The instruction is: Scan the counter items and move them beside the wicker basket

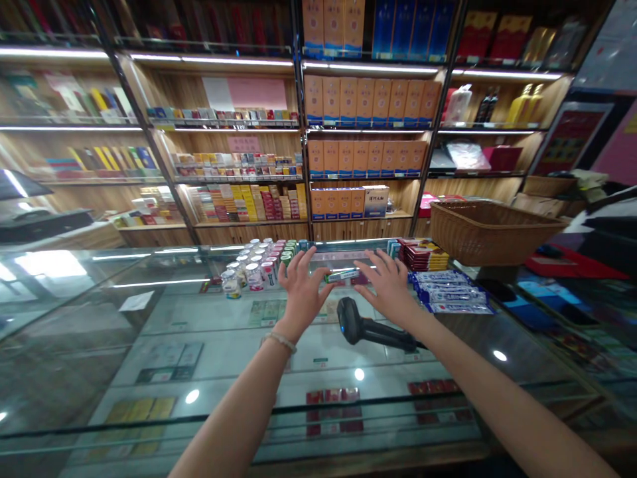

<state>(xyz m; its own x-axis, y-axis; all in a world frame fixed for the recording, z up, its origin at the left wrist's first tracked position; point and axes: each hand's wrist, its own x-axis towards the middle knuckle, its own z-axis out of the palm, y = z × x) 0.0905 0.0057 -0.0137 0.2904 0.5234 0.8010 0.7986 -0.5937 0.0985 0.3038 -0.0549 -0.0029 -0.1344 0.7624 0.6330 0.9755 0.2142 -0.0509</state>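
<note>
Left hand (302,287) and right hand (391,285), fingers spread and unclenched, flanked a small green-and-white packet (343,275) on the glass table (199,315), beyond the black scanner (350,322), contact with the packet being indeterminable.

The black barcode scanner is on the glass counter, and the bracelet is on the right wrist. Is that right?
Not quite: the head view shows the bracelet on the left wrist. The black barcode scanner is on the glass counter.
</note>
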